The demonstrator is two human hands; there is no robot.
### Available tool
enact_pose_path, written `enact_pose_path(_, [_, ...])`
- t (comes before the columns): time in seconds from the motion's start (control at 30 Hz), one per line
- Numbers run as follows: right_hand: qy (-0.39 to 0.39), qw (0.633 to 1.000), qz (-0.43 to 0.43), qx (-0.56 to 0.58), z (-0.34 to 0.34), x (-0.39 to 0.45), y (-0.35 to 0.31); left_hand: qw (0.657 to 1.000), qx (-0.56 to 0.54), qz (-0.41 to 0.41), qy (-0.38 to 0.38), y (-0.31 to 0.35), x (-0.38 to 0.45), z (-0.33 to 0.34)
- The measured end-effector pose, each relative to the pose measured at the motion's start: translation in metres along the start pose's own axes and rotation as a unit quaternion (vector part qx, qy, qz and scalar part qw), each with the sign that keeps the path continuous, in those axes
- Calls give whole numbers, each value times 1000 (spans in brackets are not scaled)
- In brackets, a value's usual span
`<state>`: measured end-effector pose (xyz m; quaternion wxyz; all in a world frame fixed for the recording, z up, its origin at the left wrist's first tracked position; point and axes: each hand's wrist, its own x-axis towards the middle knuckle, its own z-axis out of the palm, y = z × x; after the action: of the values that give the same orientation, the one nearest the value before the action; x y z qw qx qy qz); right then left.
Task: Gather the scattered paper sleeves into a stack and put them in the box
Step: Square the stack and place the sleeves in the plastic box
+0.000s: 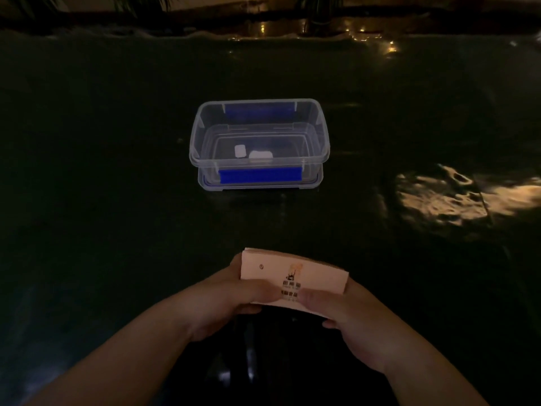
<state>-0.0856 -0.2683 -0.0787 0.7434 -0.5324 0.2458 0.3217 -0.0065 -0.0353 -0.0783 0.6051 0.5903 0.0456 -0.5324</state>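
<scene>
Both hands, left hand and right hand, clasp the stack of paper sleeves by its ends. Light, slippery sheets likely fan apart unless squeezed. The box waits open.

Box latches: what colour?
Blue, on the clear box's latches; head view.

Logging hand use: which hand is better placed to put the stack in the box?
Neither clearly: left hand and right hand both grip the stack, and the box sits straight ahead.
</scene>
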Motion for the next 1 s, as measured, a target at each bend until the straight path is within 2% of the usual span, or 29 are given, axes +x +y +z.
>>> enact_pose_path(0.1, [5, 1000, -20, -14, -2, 1, 3, 1000, 17, -5, -21, -3, -1, -3])
enact_pose_path(0.23, [12, 997, -67, -42, 1, 0, 9, 997, 53, 48, -32, -7, -3, -5])
enact_pose_path(0.3, [8, 994, -86, -64, 0, -1, 13, 989, 114, 82, -37, -9, -6, -3])
enact_pose_path(0.4, [15, 979, -124, -160, -1, -1, 10, 965, 215, 149, -27, -14, -9, -5])
enact_pose_path(0.47, [66, 956, -137, -251, -1, 4, 7, 938, 296, 177, 34, -18, -9, -11])
enact_pose_path(0.57, [132, 887, -163, -412, -5, 16, 13, 857, 447, 212, 145, -24, -4, -15])
enact_pose_path(0.63, [140, 838, -185, -494, -8, 24, 17, 818, 501, 232, 159, -30, 2, -14])
enact_pose_path(0.7, [149, 817, -180, -527, -12, 28, 18, 810, 521, 223, 154, -33, 9, -15])
enact_pose_path(0.87, [148, 843, -150, -495, -16, 32, 19, 821, 509, 215, 145, -34, 13, -18])
enact_pose_path(1.0, [153, 851, -148, -480, -15, 33, 19, 789, 538, 246, 164, -39, 16, -16])
